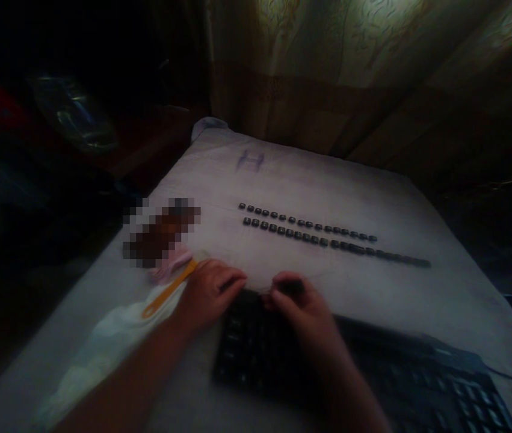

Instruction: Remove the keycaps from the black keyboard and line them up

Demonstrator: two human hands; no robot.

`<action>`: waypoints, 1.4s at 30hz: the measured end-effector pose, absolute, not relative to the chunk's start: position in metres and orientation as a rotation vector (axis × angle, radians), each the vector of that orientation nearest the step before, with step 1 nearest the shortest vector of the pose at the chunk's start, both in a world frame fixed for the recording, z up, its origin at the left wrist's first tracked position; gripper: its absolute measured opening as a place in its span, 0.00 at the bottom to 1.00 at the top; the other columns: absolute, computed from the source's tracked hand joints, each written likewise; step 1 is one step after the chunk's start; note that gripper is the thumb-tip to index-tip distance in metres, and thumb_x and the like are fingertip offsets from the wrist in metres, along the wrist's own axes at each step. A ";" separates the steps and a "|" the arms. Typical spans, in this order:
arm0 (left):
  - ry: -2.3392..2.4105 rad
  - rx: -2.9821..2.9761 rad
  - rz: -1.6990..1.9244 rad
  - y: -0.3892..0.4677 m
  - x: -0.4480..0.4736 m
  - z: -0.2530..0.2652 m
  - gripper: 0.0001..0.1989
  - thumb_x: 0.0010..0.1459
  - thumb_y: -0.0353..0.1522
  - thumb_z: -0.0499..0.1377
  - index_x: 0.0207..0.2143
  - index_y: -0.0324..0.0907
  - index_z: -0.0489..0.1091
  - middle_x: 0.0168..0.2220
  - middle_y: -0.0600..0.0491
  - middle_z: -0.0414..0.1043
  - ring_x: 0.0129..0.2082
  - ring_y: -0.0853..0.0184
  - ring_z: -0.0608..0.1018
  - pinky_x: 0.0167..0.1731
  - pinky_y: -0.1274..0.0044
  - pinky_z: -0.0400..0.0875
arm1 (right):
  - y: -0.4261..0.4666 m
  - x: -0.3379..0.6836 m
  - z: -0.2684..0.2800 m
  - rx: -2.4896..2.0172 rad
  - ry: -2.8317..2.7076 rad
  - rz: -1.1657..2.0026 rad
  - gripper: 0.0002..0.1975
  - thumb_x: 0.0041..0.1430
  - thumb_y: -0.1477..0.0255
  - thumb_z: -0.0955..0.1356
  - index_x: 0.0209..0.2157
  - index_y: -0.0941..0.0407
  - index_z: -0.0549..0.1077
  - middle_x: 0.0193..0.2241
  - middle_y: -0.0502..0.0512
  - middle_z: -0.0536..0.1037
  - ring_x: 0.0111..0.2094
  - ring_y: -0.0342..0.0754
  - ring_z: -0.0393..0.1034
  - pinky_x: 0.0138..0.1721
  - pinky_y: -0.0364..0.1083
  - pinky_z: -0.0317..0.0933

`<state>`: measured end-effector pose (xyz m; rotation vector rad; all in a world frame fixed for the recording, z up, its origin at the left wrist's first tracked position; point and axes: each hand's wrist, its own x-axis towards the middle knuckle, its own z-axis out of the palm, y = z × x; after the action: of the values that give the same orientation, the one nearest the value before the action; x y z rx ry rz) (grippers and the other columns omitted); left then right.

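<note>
A black keyboard (278, 361) lies in front of me, blurred, with some of its keys gone. My left hand (208, 294) is at its upper left corner, thumb and fingers drawn together; whatever they may grip is too small to see. Over the keyboard's top edge is my right hand (301, 304), its fingers curled and pinched. A dark patch shows inside that curl, but I cannot make out what it is. Beyond the hands, removed black keycaps lie in two long rows, a far row (309, 224) and a nearer row (306, 237).
Beside my left hand, an orange handle (168, 294) with a hole in its end rests on white cloth (120, 331). A pink cloth (169, 266) lies behind it, near a pixelated patch. A pale sheet (319, 174) covers the surface; a patterned curtain (328, 72) hangs behind.
</note>
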<state>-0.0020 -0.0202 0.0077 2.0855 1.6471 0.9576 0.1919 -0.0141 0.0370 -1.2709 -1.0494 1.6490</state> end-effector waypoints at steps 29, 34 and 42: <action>1.674 2.070 0.894 -0.020 -0.001 0.008 0.07 0.59 0.35 0.58 0.34 0.46 0.76 0.30 0.55 0.76 0.34 0.64 0.75 0.41 0.71 0.66 | -0.048 0.182 0.036 -1.114 -1.968 0.846 0.05 0.54 0.72 0.69 0.35 0.53 0.74 0.31 0.52 0.82 0.32 0.49 0.77 0.36 0.46 0.71; 1.665 2.066 0.918 -0.020 -0.002 0.007 0.07 0.59 0.35 0.58 0.34 0.45 0.76 0.30 0.54 0.77 0.34 0.64 0.75 0.40 0.71 0.65 | -0.048 0.183 0.033 -1.112 -2.016 0.783 0.05 0.55 0.72 0.69 0.35 0.53 0.74 0.31 0.52 0.82 0.31 0.48 0.77 0.35 0.46 0.71; 1.654 2.051 0.882 -0.020 -0.003 0.008 0.09 0.60 0.34 0.56 0.35 0.45 0.76 0.30 0.53 0.76 0.35 0.63 0.75 0.41 0.70 0.66 | -0.053 0.184 0.034 -1.011 -2.141 0.596 0.05 0.59 0.72 0.67 0.38 0.53 0.73 0.31 0.54 0.81 0.32 0.49 0.77 0.34 0.47 0.72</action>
<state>-0.0029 -0.0200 0.0083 2.0512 1.6544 0.8816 0.1835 -0.0532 0.0337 -1.0107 -2.1411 0.5965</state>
